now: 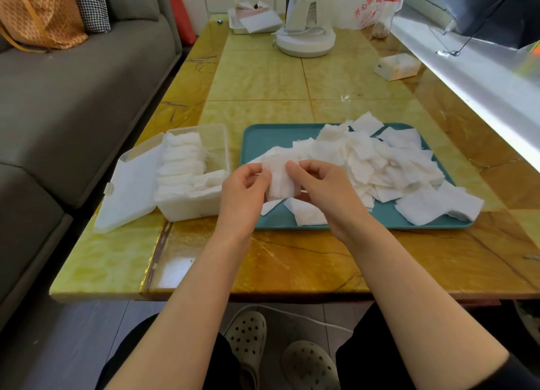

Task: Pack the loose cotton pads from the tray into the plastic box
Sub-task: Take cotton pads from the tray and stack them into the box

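Two hands meet above the tray's (263, 135) near left part, forearms angled inward. The left hand (244, 189) and right hand (321, 191) both curl fingers and thumbs round a small stack (280, 182) of pads, its long axis pointing up and away from the person. Loose pads (380, 161) heap over the tray's middle and right. Just left of the tray stands the box (190, 205), lengthwise away, lid (128, 188) flung leftward, with pads filed inside. A yellow stone table (263, 77) bears the tray, with a grey sofa (73, 97) to the left and a fan (305, 36) beyond.

White fan (305, 24) at table's (257, 77) far end; small box (397, 66) right; grey sofa (73, 97) left.
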`<action>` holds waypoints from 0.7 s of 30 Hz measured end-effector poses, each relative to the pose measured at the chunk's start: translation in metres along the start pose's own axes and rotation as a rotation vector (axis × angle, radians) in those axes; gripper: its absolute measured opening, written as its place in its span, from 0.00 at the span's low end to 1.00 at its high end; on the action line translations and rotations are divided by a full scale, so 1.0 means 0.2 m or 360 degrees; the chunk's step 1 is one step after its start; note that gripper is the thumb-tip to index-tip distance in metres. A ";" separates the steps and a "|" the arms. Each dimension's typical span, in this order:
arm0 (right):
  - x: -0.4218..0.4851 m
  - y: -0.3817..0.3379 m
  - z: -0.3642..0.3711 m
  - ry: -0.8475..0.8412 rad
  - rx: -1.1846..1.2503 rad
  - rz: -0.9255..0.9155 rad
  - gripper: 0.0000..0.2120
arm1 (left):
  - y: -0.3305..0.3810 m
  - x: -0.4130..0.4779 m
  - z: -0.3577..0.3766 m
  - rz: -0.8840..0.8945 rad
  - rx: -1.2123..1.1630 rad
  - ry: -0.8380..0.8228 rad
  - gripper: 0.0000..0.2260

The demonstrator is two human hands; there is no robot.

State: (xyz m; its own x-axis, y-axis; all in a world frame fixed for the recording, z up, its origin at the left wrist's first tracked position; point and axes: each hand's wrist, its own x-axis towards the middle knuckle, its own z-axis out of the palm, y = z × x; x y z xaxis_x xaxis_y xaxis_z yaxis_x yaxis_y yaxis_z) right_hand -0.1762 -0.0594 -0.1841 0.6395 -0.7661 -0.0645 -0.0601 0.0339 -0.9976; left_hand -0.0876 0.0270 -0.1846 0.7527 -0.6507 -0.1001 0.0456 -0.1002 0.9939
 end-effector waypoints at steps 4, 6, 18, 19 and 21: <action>0.03 0.03 0.00 0.0303 -0.0415 -0.0212 0.09 | 0.01 0.00 0.00 0.0001 -0.0010 0.0134 0.09; 0.02 0.03 0.01 0.0326 -0.0498 -0.0299 0.10 | 0.02 -0.01 0.00 0.0013 0.0054 0.0094 0.06; -0.01 -0.03 0.01 0.0104 -0.0135 -0.0088 0.08 | 0.01 -0.02 0.00 0.0129 0.0241 -0.0014 0.02; -0.01 -0.02 0.01 0.0121 -0.0173 -0.0098 0.08 | 0.01 -0.02 0.01 0.0115 0.0222 0.0006 0.04; -0.01 -0.02 0.02 0.0166 -0.0265 -0.0135 0.08 | 0.00 -0.01 0.00 0.0077 0.0196 0.0064 0.06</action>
State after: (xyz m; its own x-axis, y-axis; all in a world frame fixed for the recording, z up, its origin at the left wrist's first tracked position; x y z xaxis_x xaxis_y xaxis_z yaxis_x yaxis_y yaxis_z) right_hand -0.1746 -0.0557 -0.1805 0.5653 -0.8243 0.0307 -0.1409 -0.1331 -0.9810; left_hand -0.0887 0.0273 -0.1848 0.7777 -0.6268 -0.0480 -0.0703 -0.1627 0.9842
